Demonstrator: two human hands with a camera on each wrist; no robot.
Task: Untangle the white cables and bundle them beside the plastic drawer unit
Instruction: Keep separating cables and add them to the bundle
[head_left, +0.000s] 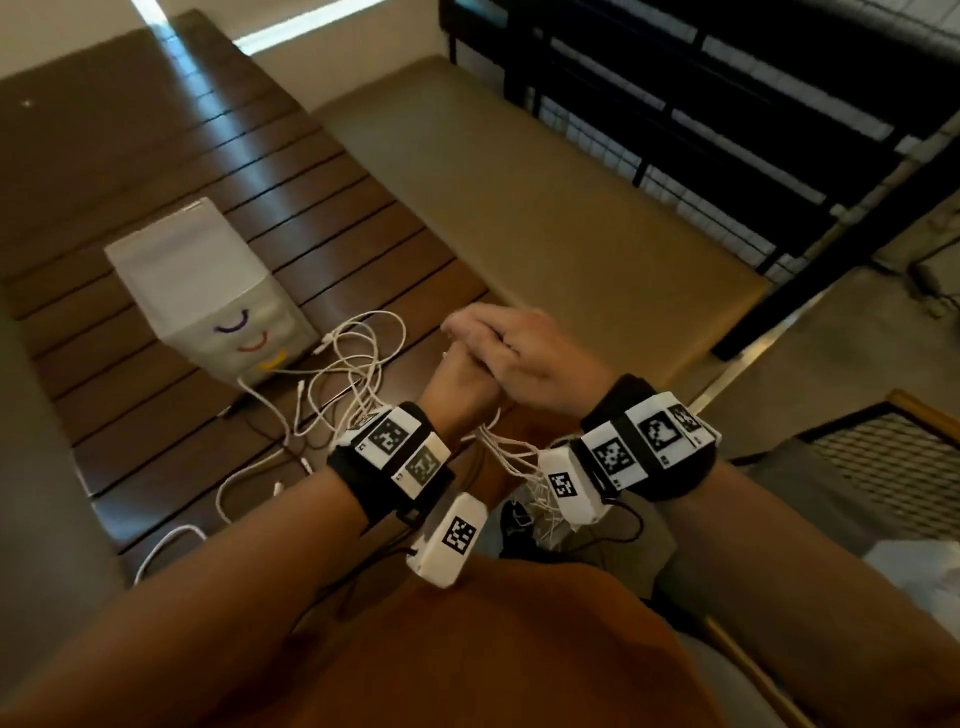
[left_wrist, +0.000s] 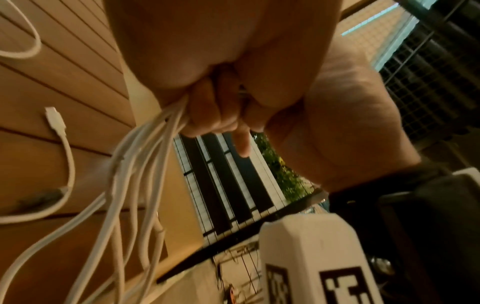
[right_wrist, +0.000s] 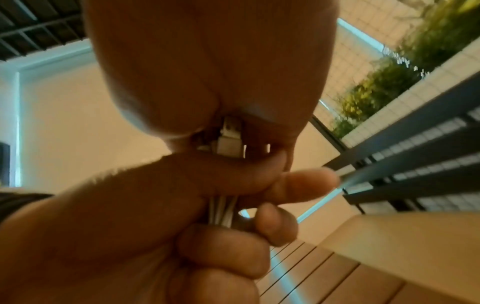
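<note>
- The white cables (head_left: 358, 358) are gripped in the curled left hand (head_left: 460, 376).
- Their plug ends are pinched by the right hand (head_left: 524, 348).
- Loose loops lie right of the drawer unit (head_left: 208, 291).

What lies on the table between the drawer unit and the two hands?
In the head view, loose loops of the white cables lie between the drawer unit and the hands, running up into the left hand, which the right hand covers.

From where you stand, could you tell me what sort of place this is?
Probably a covered balcony or patio at a home: dark slatted wood decking, a black metal railing with wire mesh, and green shrubs beyond it.
</note>
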